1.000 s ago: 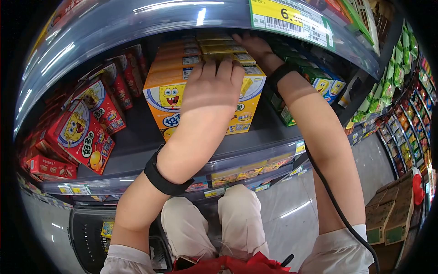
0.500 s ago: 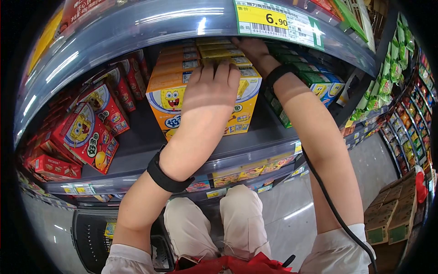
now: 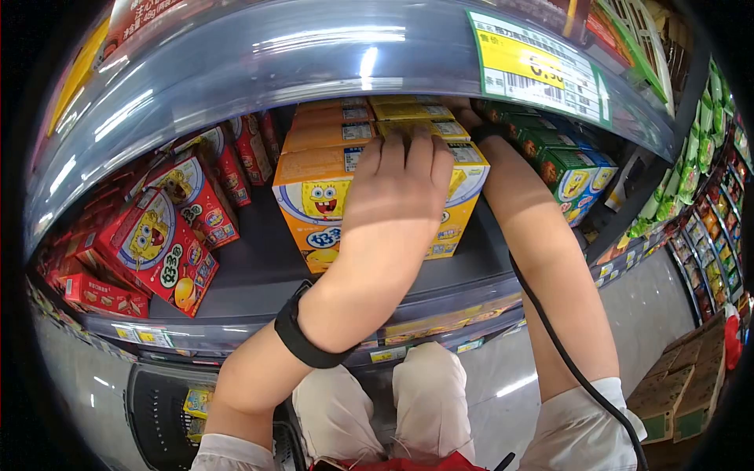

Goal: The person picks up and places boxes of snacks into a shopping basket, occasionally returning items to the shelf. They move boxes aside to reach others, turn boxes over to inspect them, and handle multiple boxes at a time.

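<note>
Left hand (image 3: 397,192) lies with fingers (image 3: 408,149) flat atop the front orange box (image 3: 314,196); right-hand fingers hidden behind.

The right hand (image 3: 463,110) reaches deep under the upper shelf edge (image 3: 314,55), so its fingers are hidden. The left hand (image 3: 397,192) covers much of the front orange box (image 3: 314,204). The price tag (image 3: 542,67) digits are glare-blurred.

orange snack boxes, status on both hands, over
Left hand flat over front orange snack box. Right hand hidden deep behind the row, forearm showing. Upper shelf edge blocks the view.
</note>
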Demonstrator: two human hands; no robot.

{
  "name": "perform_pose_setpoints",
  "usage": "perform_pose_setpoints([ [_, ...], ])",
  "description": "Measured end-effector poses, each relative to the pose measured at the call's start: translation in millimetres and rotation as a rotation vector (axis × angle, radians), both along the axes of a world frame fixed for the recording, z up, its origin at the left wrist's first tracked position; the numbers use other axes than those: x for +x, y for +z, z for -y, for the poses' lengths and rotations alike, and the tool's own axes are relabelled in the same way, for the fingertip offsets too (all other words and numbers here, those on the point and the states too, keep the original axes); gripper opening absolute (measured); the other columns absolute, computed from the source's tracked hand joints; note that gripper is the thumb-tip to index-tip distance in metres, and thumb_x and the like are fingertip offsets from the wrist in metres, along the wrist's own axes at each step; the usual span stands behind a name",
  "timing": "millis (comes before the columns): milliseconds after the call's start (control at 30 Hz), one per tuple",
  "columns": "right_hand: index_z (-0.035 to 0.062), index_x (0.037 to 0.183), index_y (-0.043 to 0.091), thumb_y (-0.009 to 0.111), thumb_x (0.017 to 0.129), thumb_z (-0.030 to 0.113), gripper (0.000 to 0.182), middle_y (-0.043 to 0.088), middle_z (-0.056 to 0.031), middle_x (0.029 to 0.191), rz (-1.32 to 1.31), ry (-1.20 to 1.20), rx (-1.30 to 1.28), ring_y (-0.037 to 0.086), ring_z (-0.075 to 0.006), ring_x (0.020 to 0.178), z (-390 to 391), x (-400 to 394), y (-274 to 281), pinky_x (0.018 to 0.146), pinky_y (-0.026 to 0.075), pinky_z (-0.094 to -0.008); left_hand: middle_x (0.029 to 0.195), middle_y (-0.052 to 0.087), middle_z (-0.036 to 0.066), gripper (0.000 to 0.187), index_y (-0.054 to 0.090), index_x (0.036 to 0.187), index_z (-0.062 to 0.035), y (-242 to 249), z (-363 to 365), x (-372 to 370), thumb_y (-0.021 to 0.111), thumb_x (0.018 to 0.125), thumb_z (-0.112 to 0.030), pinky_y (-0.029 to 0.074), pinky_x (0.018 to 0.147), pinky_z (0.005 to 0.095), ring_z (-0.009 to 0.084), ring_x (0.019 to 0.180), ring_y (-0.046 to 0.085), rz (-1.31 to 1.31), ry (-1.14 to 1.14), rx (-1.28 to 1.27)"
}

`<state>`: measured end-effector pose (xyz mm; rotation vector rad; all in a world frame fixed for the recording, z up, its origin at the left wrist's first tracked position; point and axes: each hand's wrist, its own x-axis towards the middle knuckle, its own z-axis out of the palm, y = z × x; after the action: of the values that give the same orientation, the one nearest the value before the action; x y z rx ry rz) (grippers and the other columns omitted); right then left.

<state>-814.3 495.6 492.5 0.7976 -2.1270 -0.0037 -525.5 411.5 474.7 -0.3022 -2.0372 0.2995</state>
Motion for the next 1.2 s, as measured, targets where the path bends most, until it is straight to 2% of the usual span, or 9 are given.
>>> perform_pose_setpoints([
  [100,0.0084,0.121,0.051,0.050,0.091,0.027,0.035,0.060,-0.0213,0.110,0.008,-0.015,0.003,0.061,-0.0351,0.100,1,-2,0,0.080,0.051,-0.0433,0.116,0.056,0.009,0.075,0.053,0.115,-0.0026,2,-4,5,0.080,0.047,-0.018,0.044,0.093,0.0358,0.0247,0.106,0.056,0.037,0.005,0.060],
  [133,0.0082,0.120,0.051,0.050,0.091,0.028,0.035,0.060,-0.0213,0.109,0.012,-0.018,0.002,0.061,-0.0351,0.099,2,-3,2,0.080,0.051,-0.0433,0.116,0.056,0.009,0.075,0.053,0.115,-0.0028,3,-5,7,0.079,0.047,-0.019,0.044,0.094,0.0355,0.0243,0.106,0.055,0.050,-0.001,0.072],
  [367,0.0069,0.116,0.053,0.051,0.091,0.030,0.035,0.061,-0.0217,0.107,0.047,-0.040,0.069,0.061,-0.0354,0.097,0,6,6,0.078,0.051,-0.0428,0.112,0.056,0.010,0.072,0.052,0.114,-0.0030,2,-2,1,0.079,0.050,-0.020,0.044,0.091,0.0351,0.0242,0.103,0.056,0.032,0.026,0.034],
  [467,0.0063,0.115,0.053,0.051,0.091,0.032,0.035,0.061,-0.0219,0.106,0.080,-0.072,0.129,0.061,-0.0355,0.097,-7,22,9,0.077,0.051,-0.0426,0.101,0.057,0.010,0.031,0.055,0.100,-0.0047,2,-1,0,0.058,0.071,-0.015,0.044,0.085,0.0354,0.0233,0.092,0.056,0.028,0.015,0.000],
  [667,0.0051,0.112,0.055,0.052,0.091,0.034,0.036,0.062,-0.0222,0.104,0.183,-0.172,0.242,0.061,-0.0357,0.095,-40,88,42,0.075,0.052,-0.0423,0.089,0.057,0.007,0.023,0.055,0.092,-0.0081,-1,3,-8,0.058,0.071,-0.015,0.047,0.073,0.0350,0.0229,0.081,0.058,-0.049,-0.020,-0.028],
  [867,0.0040,0.108,0.057,0.053,0.091,0.036,0.037,0.062,-0.0225,0.102,0.279,-0.379,0.106,0.062,-0.0360,0.093,-107,182,65,0.073,0.052,-0.0419,0.101,0.056,0.008,0.080,0.050,0.109,-0.0072,4,5,1,0.088,0.041,-0.029,0.046,0.083,0.0354,0.0256,0.095,0.057,0.108,-0.026,-0.036],
  [967,0.0000,0.086,0.059,0.061,0.087,0.037,0.038,0.065,-0.0202,0.083,-0.268,-0.073,-0.278,0.063,-0.0376,0.077,-170,210,8,0.063,0.051,-0.0420,0.105,0.054,0.008,0.087,0.048,0.113,-0.0065,7,1,4,0.089,0.041,-0.030,0.044,0.088,0.0359,0.0264,0.099,0.055,0.183,0.071,-0.049],
  [1033,0.0011,0.067,0.056,0.067,0.082,0.038,0.041,0.063,-0.0204,0.070,0.182,-0.278,-0.494,0.063,-0.0372,0.069,-181,245,-16,0.060,0.051,-0.0432,0.105,0.054,0.008,0.087,0.048,0.114,-0.0058,7,1,4,0.089,0.041,-0.030,0.044,0.089,0.0362,0.0263,0.100,0.054,0.167,0.063,-0.048],
  [1200,0.0010,0.066,0.056,0.072,0.076,0.041,0.044,0.060,-0.0177,0.060,0.263,-0.131,-0.455,0.061,-0.0366,0.059,-203,247,-57,0.055,0.050,-0.0427,0.108,0.054,0.009,0.089,0.047,0.116,-0.0048,10,2,8,0.089,0.042,-0.032,0.043,0.092,0.0365,0.0263,0.103,0.053,0.214,0.033,-0.047],
])
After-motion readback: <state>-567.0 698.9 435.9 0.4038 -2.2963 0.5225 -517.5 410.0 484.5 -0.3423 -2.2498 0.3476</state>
